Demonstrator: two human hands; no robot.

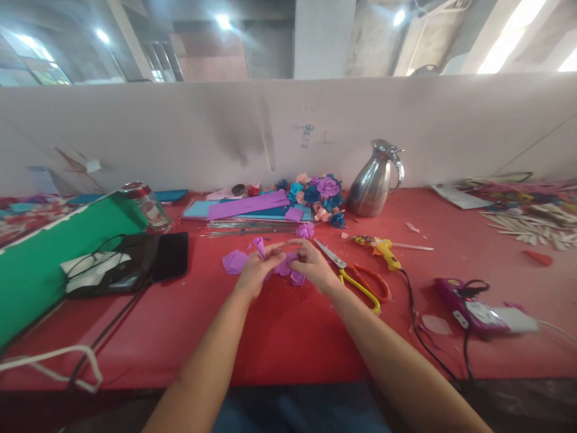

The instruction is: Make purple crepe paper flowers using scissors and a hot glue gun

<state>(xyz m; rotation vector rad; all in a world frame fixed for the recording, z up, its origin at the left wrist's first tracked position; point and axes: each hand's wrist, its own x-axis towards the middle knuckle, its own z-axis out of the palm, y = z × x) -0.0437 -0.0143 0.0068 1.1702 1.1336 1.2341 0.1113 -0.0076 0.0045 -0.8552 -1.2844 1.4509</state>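
Observation:
Both my hands are over the middle of the red table, close together. My left hand [259, 269] has its fingers closed round a small rolled purple paper piece [259, 246], which sticks up above them. Fingers of my right hand [312, 263] are curved and apart from the thumb, above loose purple petals [283, 266]; whether they pinch something thin is too small to tell. Another purple petal [234, 262] lies just left of my left hand. A finished-looking purple flower [305, 230] lies beyond my fingertips.
Scissors [338, 260] lie beside my right hand, with a yellow glue gun [386, 252] further right. Paper flowers [322, 195], purple strips [247, 205] and a metal jug [372, 183] stand or lie behind. A phone [170, 257] is at left.

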